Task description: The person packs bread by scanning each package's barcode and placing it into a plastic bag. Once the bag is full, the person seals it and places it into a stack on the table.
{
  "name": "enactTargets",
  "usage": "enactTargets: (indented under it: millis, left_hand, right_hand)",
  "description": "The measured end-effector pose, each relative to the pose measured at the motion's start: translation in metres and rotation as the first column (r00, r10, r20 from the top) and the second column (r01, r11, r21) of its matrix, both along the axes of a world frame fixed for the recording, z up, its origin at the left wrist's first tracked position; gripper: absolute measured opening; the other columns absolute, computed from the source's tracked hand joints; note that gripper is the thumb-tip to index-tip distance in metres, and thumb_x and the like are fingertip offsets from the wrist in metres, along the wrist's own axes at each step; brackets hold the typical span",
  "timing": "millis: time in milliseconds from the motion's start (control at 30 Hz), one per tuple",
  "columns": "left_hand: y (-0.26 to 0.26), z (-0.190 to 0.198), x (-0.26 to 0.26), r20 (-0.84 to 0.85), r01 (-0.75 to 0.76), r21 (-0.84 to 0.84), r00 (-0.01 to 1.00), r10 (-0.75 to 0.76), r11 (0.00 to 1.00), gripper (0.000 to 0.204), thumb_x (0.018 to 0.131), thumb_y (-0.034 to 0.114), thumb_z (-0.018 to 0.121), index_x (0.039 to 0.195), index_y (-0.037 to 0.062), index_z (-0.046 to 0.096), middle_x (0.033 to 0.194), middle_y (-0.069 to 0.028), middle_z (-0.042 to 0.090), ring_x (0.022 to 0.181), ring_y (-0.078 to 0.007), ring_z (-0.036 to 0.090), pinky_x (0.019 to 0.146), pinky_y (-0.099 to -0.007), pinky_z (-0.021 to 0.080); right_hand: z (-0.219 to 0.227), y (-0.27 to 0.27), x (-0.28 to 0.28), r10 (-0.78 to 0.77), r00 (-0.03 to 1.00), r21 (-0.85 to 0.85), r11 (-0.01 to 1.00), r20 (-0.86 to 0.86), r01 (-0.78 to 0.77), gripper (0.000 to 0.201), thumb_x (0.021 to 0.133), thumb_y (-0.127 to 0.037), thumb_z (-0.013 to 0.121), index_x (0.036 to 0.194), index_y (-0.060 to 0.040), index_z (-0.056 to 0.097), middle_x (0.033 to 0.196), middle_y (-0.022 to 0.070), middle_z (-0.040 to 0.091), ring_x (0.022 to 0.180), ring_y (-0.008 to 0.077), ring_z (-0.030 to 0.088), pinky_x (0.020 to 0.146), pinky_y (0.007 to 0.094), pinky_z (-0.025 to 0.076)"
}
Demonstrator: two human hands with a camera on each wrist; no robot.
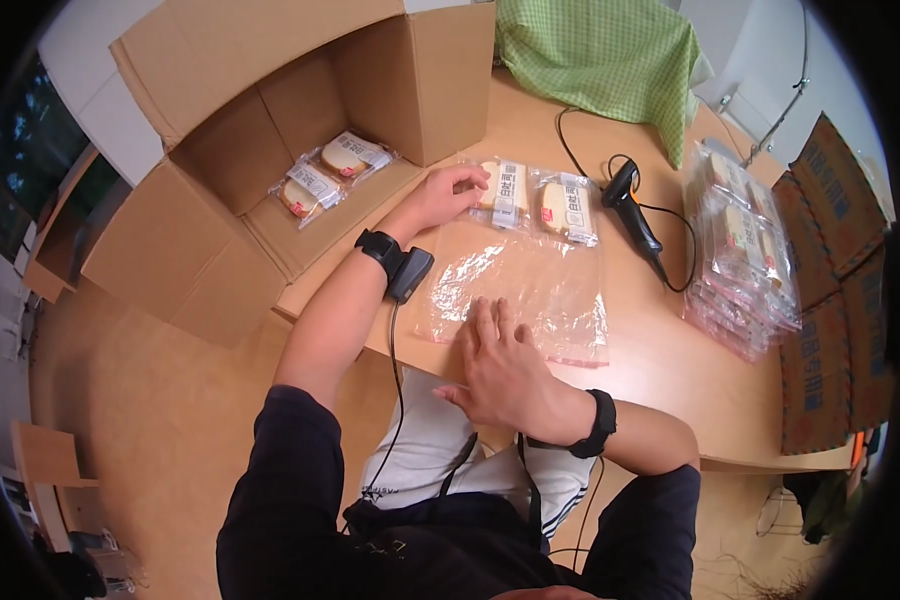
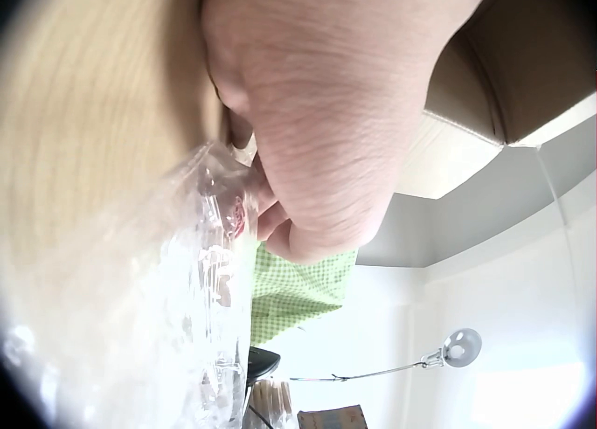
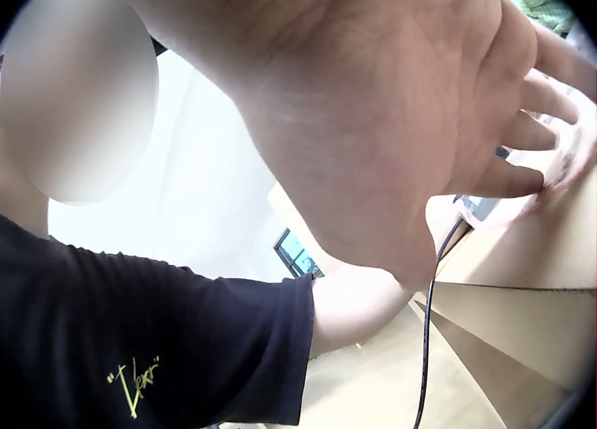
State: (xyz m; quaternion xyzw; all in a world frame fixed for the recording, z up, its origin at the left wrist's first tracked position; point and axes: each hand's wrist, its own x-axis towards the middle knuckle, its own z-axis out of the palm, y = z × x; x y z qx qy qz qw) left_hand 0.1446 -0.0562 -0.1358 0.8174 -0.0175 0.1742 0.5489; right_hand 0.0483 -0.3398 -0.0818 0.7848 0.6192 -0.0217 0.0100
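Tabletop (image 1: 660,350): clear bag (image 1: 515,290), two bread packs (image 1: 535,200) inside; hands (image 1: 500,375) touching.

The wide, flat, clear plastic bag (image 1: 530,290) in front of me is thin, glossy and wrinkled, throwing back bright glints. I see the same shine on the clear plastic packets with white labels (image 1: 570,208) and the tall stack of clear plastic bags (image 1: 740,240). My pale wood-grained table (image 1: 655,375) looks smooth, with a soft sheen. The large open brown box (image 1: 185,260) is matt cardboard, the green-and-white checked drape (image 1: 600,60) soft, creased cloth, the black-and-orange handheld scanner (image 1: 630,215) smooth, shiny plastic. My dark sleeves (image 1: 290,440) are matt cloth.
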Motion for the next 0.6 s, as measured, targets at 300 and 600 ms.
enactTargets:
  millis: [300, 600]
  left_hand:
    - [0.000, -0.001, 0.000, -0.007, 0.018, -0.034, 1.000, -0.019, 0.999, 0.014, 0.088, 0.000, 0.061, 0.102, -0.0013, 0.066, 0.131, -0.0135, 0.060, 0.128, -0.0217, 0.051, 0.103, -0.0319, 0.045]
    - [0.000, -0.001, 0.000, -0.005, 0.004, -0.014, 1.000, -0.004, 1.000, 0.013, 0.088, 0.002, 0.062, 0.101, -0.0019, 0.063, 0.130, -0.0128, 0.060, 0.114, -0.0177, 0.059, 0.093, -0.0294, 0.050]
  right_hand:
    - [0.002, -0.001, 0.002, 0.168, 0.984, -0.005, 0.986, 0.064, -0.168, 0.073, 0.086, -0.045, 0.064, 0.129, 0.0122, 0.048, 0.137, 0.0269, 0.037, 0.136, 0.0397, 0.033, 0.098, 0.0652, 0.040]
    - [0.013, -0.002, 0.006, 0.109, 0.993, -0.059, 0.992, -0.038, -0.111, 0.064, 0.087, -0.051, 0.061, 0.106, 0.0097, 0.062, 0.115, 0.0213, 0.046, 0.115, 0.0348, 0.045, 0.093, 0.0653, 0.042]
